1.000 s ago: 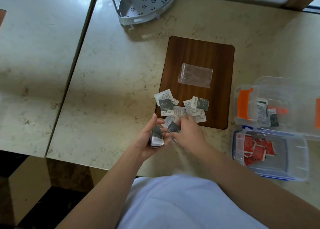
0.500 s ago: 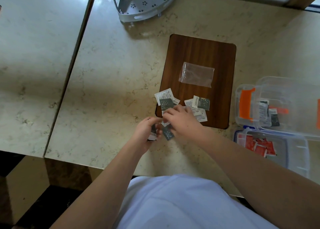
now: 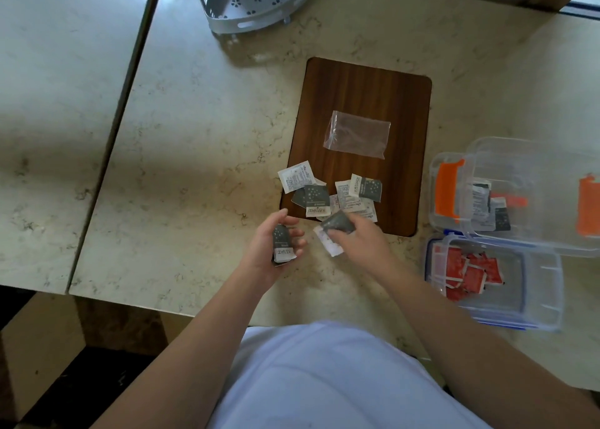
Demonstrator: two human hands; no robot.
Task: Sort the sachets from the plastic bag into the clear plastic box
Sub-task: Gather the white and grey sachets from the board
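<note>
Several grey-and-white sachets (image 3: 328,193) lie in a loose pile on the near end of a dark wooden board (image 3: 363,91). An empty clear plastic bag (image 3: 357,134) lies flat on the board behind them. My left hand (image 3: 272,250) holds a small stack of grey sachets (image 3: 281,243), palm up, left of the pile. My right hand (image 3: 360,240) pinches a grey sachet (image 3: 337,223) and a white one just off the board's near edge. To the right, a clear plastic box (image 3: 532,156) with orange clips holds a few grey sachets (image 3: 487,206).
A second clear box (image 3: 539,298) with blue clips, nearer to me at the right, holds several red sachets (image 3: 467,274). A grey perforated corner rack (image 3: 256,0) stands at the back. The beige marble counter has a seam to a second slab on the left.
My right hand reached into the pile and has drawn back towards me with sachets in its fingers. My left hand opened slightly, showing its stack.
</note>
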